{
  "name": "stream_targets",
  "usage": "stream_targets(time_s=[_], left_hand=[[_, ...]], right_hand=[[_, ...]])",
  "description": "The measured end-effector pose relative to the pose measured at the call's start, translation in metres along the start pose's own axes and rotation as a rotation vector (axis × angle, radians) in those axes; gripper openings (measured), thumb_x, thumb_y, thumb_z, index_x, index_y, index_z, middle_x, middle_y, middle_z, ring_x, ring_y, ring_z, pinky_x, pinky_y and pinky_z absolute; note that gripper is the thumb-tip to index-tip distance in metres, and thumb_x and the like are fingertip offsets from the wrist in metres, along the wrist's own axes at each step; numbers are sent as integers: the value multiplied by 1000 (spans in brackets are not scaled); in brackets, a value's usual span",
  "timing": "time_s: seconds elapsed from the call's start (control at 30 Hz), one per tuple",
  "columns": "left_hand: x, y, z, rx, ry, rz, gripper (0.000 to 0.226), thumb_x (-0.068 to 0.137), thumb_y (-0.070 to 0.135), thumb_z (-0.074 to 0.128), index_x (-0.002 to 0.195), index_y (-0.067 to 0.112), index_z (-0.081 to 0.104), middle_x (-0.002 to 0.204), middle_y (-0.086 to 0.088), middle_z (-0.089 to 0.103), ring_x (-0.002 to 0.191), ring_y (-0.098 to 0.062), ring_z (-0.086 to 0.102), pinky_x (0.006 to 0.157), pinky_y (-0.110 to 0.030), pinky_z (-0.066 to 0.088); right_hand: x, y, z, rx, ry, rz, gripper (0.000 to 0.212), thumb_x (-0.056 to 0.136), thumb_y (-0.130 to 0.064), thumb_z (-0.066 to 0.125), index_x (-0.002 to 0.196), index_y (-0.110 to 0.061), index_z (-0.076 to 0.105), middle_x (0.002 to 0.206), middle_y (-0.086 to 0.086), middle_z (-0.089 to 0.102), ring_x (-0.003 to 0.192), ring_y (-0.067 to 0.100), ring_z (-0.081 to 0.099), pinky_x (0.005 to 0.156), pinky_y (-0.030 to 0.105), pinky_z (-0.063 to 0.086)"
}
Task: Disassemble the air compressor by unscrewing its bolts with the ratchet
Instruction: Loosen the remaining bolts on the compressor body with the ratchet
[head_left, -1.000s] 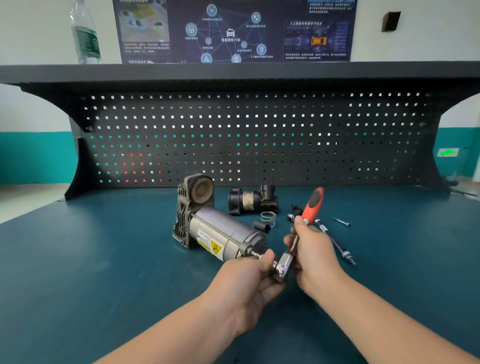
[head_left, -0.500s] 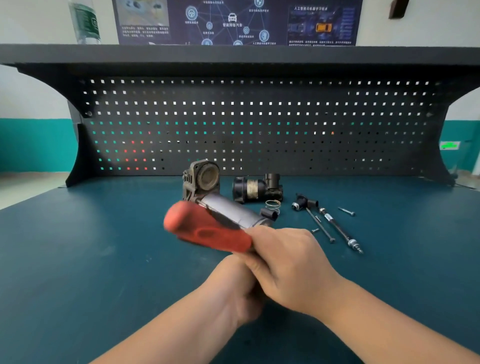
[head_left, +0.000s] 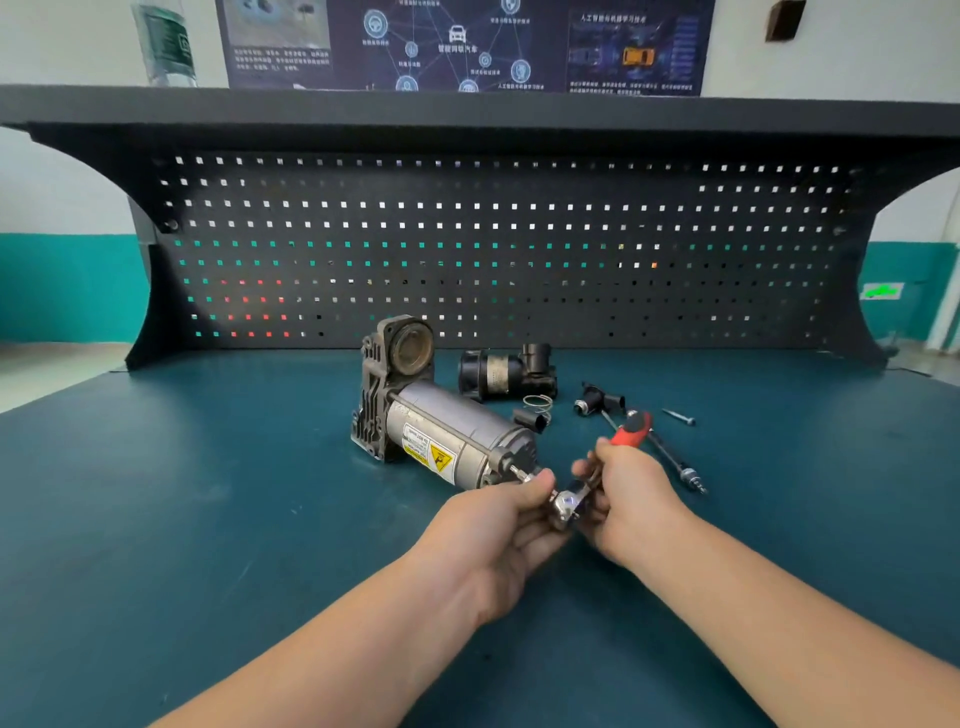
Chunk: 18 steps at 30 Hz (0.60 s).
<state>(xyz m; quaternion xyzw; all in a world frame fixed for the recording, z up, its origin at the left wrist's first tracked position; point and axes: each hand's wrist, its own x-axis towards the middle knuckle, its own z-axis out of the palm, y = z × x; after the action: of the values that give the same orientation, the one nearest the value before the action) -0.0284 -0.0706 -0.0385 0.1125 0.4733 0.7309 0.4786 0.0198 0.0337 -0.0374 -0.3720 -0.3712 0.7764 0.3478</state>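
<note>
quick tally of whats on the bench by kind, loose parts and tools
compressor body: 1
black detached housing: 1
small black fittings: 2
coil spring: 1
long bolts lying loose: 2
short screw: 1
ratchet, held in both the left hand and right hand: 1
Total: 9

We are in an automotive workshop: a teal-topped desk (head_left: 208, 493) backed by a black pegboard (head_left: 493, 249), loose metal machine parts (head_left: 506, 371) lying about, and a car-technology poster (head_left: 462, 44) on the wall.
</note>
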Motion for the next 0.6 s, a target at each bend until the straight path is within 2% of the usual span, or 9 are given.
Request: stream_targets(time_s=[0.07,0.13,0.2,0.33,0.43,0.53,0.6], left_hand=[[0,0,-1,3,10,3,7,88,5,60,92,1,64,72,-12,70,60,-18,67,52,-24,57],[0,1,-1,4,13,1,8,88,4,60,93,0,64,77,-14,68,66,-20,64,53,-25,57],[0,0,-1,10,17,5,8,87,7,62,92,0,65,78,-14,68,68,-21,62,54,-26,57],[-2,-2,0,27,3,22,15,83,15,67,88,1,67,82,-15,69,74,-23,65,61,-28,56],[-5,-2,2,24,-61,21,16,85,15,64,77,5,73,76,-10,71,66,-17,68,57,-25,57],[-6,-1,-2,-75,-101,45,41,94,8,46,61,10,70,61,-1,69,52,-7,66,47,-17,53],[-7,-1,-5,-94,-102,58,43,98,3,33,66,13,61,48,5,63,42,-5,61,41,-14,48]], right_hand=[[2,1,1,-64,8,-88,29,100,-30,44,74,-17,47,59,-1,55,28,6,39,29,10,26],[3,-1,2,-150,-4,-289,29,100,-32,43,76,-18,48,47,-6,57,42,8,42,36,18,31],[1,-2,2,-235,-44,-532,30,101,-31,41,75,-17,47,42,-9,53,43,7,43,44,23,33],[-13,1,0,-392,-177,-1045,29,101,-26,43,73,-18,44,50,-8,51,48,4,44,51,16,38],[-24,3,-1,-587,-308,-1422,23,96,-32,46,78,-17,49,55,-7,49,50,10,46,52,25,40],[-32,5,-1,-872,-463,-1849,33,97,-33,43,83,-8,57,57,-2,51,52,16,45,49,26,36],[-32,5,0,-992,-550,-1952,39,98,-32,40,81,-4,62,58,1,53,51,19,45,46,29,37]])
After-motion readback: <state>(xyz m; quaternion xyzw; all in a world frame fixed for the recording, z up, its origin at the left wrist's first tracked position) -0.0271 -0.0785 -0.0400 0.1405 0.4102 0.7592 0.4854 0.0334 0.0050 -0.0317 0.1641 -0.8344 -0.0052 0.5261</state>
